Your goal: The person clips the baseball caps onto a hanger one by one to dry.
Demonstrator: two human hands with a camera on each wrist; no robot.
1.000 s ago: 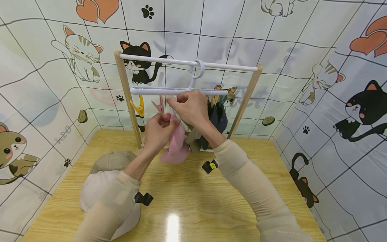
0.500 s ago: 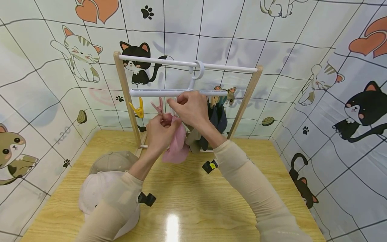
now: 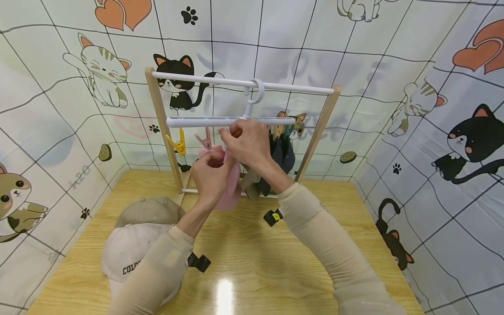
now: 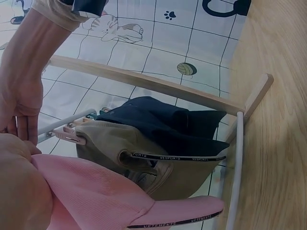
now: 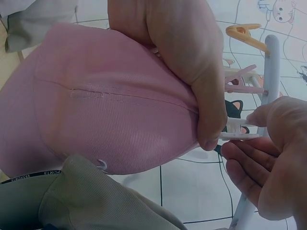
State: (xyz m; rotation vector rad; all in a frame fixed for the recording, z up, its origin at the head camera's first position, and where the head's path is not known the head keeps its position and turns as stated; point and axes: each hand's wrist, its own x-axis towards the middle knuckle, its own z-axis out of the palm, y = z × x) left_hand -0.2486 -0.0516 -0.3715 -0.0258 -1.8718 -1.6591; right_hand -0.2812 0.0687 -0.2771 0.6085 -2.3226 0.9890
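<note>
I have a pale wood-grain table (image 3: 252, 258) on my feed, with a bright light reflection (image 3: 225, 297) on its near part. Behind the table I see a white wall covering (image 3: 236, 54) with black grid lines; similar panels (image 3: 425, 144) flank the table left and right. I can make out cartoon cats (image 3: 105, 74), paw prints (image 3: 189, 15) and orange hearts (image 3: 112, 14) above the table's level.

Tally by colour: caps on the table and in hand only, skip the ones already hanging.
Pink: 1, the pink cap in the left hand
Khaki: 1, the khaki cap on the table
Off-white: 1, the off-white cap, also on the table, partly behind the left sleeve
Total: 3
</note>
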